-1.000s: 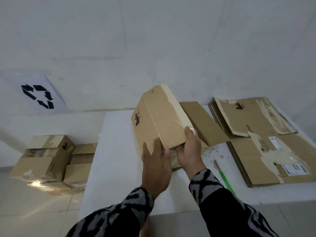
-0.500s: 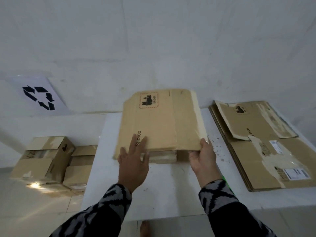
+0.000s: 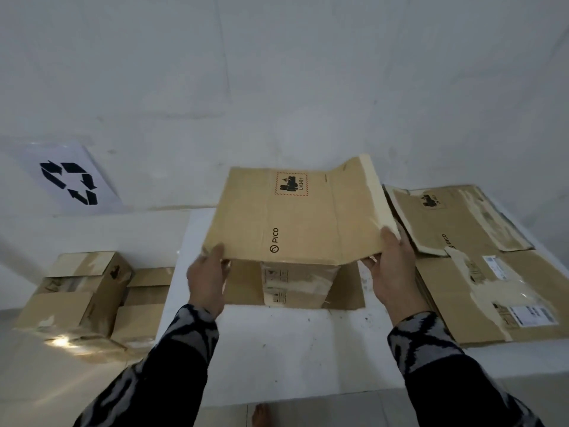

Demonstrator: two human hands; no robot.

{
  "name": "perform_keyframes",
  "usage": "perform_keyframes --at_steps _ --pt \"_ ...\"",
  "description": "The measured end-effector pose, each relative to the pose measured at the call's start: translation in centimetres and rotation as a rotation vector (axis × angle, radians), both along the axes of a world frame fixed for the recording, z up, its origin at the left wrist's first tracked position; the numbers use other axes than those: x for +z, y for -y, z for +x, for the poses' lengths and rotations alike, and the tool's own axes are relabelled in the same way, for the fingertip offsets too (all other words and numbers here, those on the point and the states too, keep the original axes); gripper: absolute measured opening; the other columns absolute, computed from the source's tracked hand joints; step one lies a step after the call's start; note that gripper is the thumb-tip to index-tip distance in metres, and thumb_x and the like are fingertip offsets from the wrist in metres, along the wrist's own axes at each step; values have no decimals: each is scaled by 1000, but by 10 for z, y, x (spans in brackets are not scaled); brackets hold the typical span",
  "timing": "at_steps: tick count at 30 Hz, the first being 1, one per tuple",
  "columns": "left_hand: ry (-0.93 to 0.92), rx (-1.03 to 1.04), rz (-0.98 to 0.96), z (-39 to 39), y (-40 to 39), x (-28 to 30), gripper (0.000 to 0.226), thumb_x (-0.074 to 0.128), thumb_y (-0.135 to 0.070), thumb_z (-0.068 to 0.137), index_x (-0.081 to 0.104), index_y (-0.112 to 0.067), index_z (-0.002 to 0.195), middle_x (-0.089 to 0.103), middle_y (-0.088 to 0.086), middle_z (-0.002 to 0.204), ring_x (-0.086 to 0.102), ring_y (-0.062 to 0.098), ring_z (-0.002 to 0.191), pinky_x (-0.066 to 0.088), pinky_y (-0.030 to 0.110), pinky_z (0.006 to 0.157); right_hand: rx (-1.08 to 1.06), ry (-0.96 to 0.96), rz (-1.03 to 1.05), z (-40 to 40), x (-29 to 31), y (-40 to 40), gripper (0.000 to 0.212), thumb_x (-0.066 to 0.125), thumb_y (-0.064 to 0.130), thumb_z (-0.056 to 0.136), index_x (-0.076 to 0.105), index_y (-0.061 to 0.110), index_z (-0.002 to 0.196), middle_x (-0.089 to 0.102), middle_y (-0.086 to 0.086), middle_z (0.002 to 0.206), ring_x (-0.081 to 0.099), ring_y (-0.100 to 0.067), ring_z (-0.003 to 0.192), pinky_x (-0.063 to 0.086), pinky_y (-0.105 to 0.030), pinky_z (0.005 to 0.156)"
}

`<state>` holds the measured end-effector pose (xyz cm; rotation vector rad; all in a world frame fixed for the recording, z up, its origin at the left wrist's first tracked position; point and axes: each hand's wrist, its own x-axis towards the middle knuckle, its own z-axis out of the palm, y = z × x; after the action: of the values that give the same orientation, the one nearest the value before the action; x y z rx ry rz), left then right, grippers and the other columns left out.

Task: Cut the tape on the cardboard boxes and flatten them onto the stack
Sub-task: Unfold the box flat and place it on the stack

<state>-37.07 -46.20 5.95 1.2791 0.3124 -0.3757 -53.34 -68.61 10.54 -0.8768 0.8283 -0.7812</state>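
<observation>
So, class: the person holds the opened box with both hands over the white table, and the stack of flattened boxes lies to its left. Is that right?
Not quite. In the head view the stack of flattened boxes lies to the right of the opened box, not its left. The rest holds: left hand and right hand grip it over the white table.

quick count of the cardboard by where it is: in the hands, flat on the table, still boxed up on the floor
Box held in the hands, part-flattened: 1
Stacks of flattened boxes on the table: 1 (sheets in it too close to count)
Unflattened boxes on the floor: at least 2, maybe more behind
Total: 4 groups at least
</observation>
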Motion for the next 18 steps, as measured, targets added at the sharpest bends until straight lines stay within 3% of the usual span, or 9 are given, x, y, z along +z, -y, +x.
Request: perform_keyframes --at_steps 2,4,6,7,9,10,12,15,18 --pt "378 -130 142 -8 7 28 12 66 -30 93 72 -22 99 72 -12 92 65 7 89 52 23 78 152 -83 -260 4 14 -14 25 54 29 101 56 36 125 64 6 120 63 -14 108 57 -29 77" --pt "607 -417 297 -20 18 49 29 59 -48 93 75 -27 105 72 -18 101 65 -4 93 50 15 81 349 -147 -453 12 19 -34 29 57 38 97 57 38 125 64 18 114 63 1 102 55 -18 74" --pt "659 -610 441 -20 31 48 39 45 -55 98 75 -32 107 69 -19 106 62 -6 99 47 14 84 476 -230 -629 22 10 -48 26 54 45 97 60 39 121 62 25 111 59 9 102 51 -13 81" --pt "692 -625 518 -15 36 42 34 45 -51 100 75 -35 105 69 -19 105 61 -4 100 48 19 88 470 -281 -692 26 3 -50 23 50 43 100 62 38 118 62 27 108 58 8 101 46 -8 80" --pt "732 -577 603 -5 42 30 15 61 -42 95 69 -32 102 68 -15 103 61 0 99 51 29 91 335 -402 -756 33 -9 -44 23 47 32 103 65 32 118 58 26 102 58 0 100 40 -2 72" --pt "720 -573 614 -1 42 26 22 68 -42 90 64 -27 106 66 -12 107 60 3 102 51 29 91 267 -443 -752 35 -13 -39 22 50 29 102 65 29 118 56 22 103 57 -5 103 39 -1 70" --pt "644 -602 608 6 41 23 51 73 -49 83 54 -22 122 58 -8 122 55 10 113 47 28 93 208 -509 -737 37 -21 -27 27 62 31 95 59 28 122 51 11 114 53 -13 113 39 -4 77" --pt "566 -697 620 20 39 25 90 75 -56 77 33 -20 148 39 -3 149 38 15 135 34 29 105 280 -704 -710 38 -29 -8 70 74 50 81 44 27 140 39 1 136 36 -19 128 39 -31 99" --pt "559 -878 634 27 40 34 94 70 -56 80 23 -21 154 30 -7 156 30 16 143 28 27 107 441 -731 -763 41 -27 8 90 73 58 78 33 21 150 37 0 150 34 -21 139 34 -41 112"
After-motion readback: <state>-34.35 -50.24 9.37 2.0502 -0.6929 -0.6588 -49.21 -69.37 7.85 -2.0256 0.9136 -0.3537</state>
